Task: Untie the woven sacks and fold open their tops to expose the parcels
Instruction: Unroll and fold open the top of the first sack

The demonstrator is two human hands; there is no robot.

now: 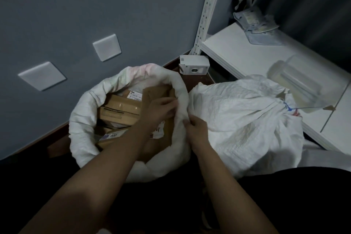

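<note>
Both hands pinch the rolled rim of the open sack (85, 119) at 3 o'clock: left hand (161, 109) from inside, right hand (196, 129) outside. Parcels (119, 109) already show. Uneven rolling could slump it. The tied sack (245, 119) waits just right.
</note>
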